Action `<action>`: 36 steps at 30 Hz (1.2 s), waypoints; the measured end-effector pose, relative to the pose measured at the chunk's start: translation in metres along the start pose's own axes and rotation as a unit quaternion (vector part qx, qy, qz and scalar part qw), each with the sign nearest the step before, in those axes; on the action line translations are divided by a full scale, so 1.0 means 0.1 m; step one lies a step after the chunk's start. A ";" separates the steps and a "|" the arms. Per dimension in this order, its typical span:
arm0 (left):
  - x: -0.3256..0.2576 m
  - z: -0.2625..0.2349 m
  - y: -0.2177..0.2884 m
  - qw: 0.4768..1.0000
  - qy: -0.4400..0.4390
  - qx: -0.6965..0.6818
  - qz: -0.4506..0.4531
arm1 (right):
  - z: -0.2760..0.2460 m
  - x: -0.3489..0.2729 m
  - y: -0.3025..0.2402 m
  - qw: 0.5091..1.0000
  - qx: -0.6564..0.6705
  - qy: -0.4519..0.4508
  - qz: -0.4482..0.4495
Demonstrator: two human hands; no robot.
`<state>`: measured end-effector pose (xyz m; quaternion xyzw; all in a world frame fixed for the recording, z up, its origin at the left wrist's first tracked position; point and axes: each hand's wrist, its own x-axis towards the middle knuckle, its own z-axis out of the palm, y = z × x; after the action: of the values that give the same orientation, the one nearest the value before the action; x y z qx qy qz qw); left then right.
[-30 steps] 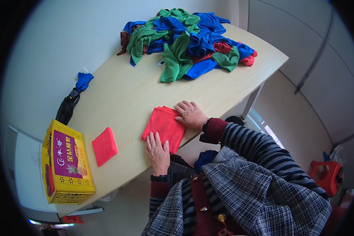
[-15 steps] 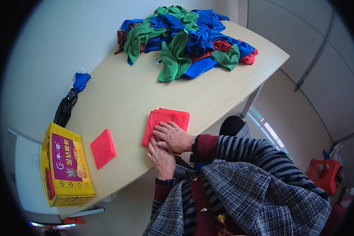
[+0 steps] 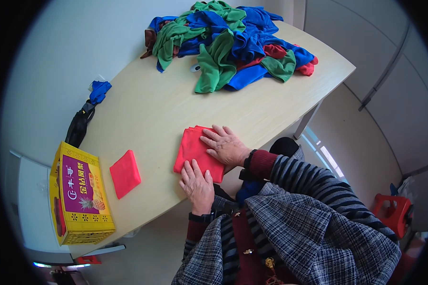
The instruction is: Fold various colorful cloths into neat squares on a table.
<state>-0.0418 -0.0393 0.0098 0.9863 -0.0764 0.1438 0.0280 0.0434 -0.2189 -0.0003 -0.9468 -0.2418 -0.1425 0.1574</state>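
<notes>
A red cloth [image 3: 193,147], folded into a rough square, lies at the table's near edge. My left hand [image 3: 198,188] rests flat on its near left part with the fingers stretched out. On its right side my right hand [image 3: 225,146] lies flat too, fingers spread and pointing to the upper left. Neither hand grips the cloth. A second red cloth [image 3: 125,174], folded smaller and neater, lies to the left, apart from both hands.
A heap of crumpled green, blue, red and brown cloths [image 3: 245,45] covers the table's far end. A yellow and purple carton [image 3: 83,218] stands at the left edge, with a black item [image 3: 80,124] and a blue cloth [image 3: 100,91] behind it. A red stool [image 3: 391,216] is at right.
My hands, close together before, have moved apart. The right one slid right and farther up the cloth; the left stays near the near edge. More of the red cloth shows between them.
</notes>
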 end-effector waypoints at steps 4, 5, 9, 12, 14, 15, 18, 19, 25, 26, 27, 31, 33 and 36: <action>-0.01 0.00 0.00 1.000 0.004 0.004 0.003 | -0.04 0.01 0.13 0.999 0.011 0.009 0.032; -0.01 -0.01 0.00 1.000 0.001 0.005 0.003 | -0.04 0.00 0.17 0.999 0.021 0.012 0.043; 0.00 -0.08 -0.04 1.000 -0.016 -0.012 0.014 | -0.14 -0.02 0.37 0.997 0.008 0.024 0.069; -0.03 -0.14 -0.13 0.999 -0.021 -0.030 0.037 | -0.22 -0.07 0.41 0.992 0.008 0.029 0.125; -0.05 -0.17 -0.18 0.996 -0.016 -0.049 0.071 | -0.29 -0.06 0.39 0.988 0.006 0.034 0.154; -0.06 -0.18 -0.18 0.996 -0.015 -0.050 0.072 | -0.29 -0.07 0.34 0.991 0.023 0.056 0.118; -0.08 -0.21 -0.17 0.986 -0.004 -0.093 0.141 | -0.23 -0.06 0.09 0.992 0.058 0.098 0.046; -0.08 -0.18 -0.16 0.986 -0.004 -0.093 0.140 | -0.21 -0.04 -0.02 0.993 0.088 0.081 0.012; -0.07 0.03 -0.08 0.982 -0.035 -0.098 0.158 | 0.01 -0.02 -0.16 0.995 0.070 0.013 -0.067; -0.07 0.04 -0.09 0.982 -0.031 -0.090 0.161 | 0.02 -0.02 -0.13 0.995 0.065 0.015 -0.069; -0.06 0.06 -0.11 0.982 -0.030 -0.090 0.161 | 0.03 -0.03 -0.09 0.996 0.059 0.017 -0.071; -0.03 -0.05 -0.08 0.976 -0.027 -0.115 0.180 | -0.01 -0.02 -0.04 0.996 0.037 -0.003 -0.078; -0.04 -0.06 -0.06 0.979 -0.033 -0.100 0.172 | -0.01 0.00 -0.01 0.996 0.030 -0.014 -0.082; -0.04 -0.04 -0.03 0.983 -0.038 -0.077 0.161 | 0.03 0.05 0.05 0.994 0.044 -0.015 -0.102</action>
<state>-0.0469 -0.0357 0.0127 0.9607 -0.2463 0.1023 0.0775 0.0509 -0.2195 -0.0028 -0.9115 -0.3453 -0.1325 0.1799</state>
